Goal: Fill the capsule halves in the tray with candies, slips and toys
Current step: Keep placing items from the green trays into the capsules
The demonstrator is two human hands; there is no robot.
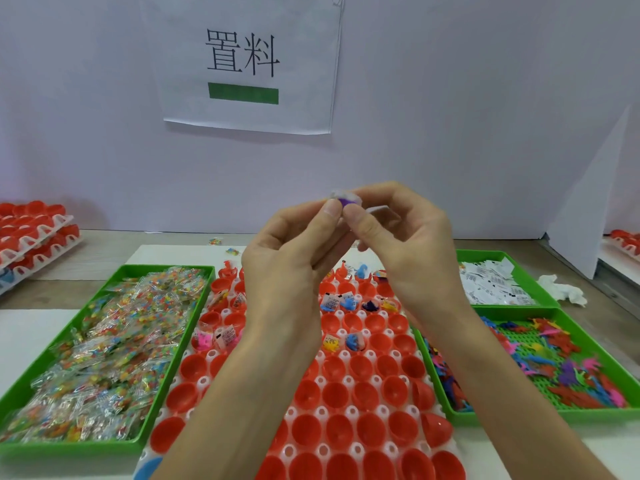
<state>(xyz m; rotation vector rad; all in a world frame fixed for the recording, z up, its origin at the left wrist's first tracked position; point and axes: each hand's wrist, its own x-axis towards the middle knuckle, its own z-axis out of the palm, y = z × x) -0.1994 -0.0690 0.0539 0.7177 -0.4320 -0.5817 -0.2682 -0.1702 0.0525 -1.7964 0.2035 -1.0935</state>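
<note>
Pinching a small purple plastic toy (346, 201) and what looks like a white paper slip (337, 194) between thumbs and fingertips, the left hand (294, 244) and right hand (398, 233) meet in the air above the twelve o'clock end of the white moulded plastic tray (352, 410). Both hands are closed on this small bundle; which hand bears which piece is too blurred to tell. Round red plastic capsule halves (336, 394) fill the tray: several toward twelve o'clock already hold contents, while those toward six o'clock stand empty. Clear-wrapped coloured candies (104, 341) lie in a green plastic bin at nine o'clock. Loose white slips (491, 289) at two o'clock and mixed coloured toys (554, 368) at three o'clock lie in two further green bins.

Risks, as judged:
- The light slip may slide free of so small a pinch and flutter into a wrong cup.
- A release from this height may let the toy bounce out of its shallow half.
- An already filled half may receive a duplicate while an empty one is skipped.
</note>
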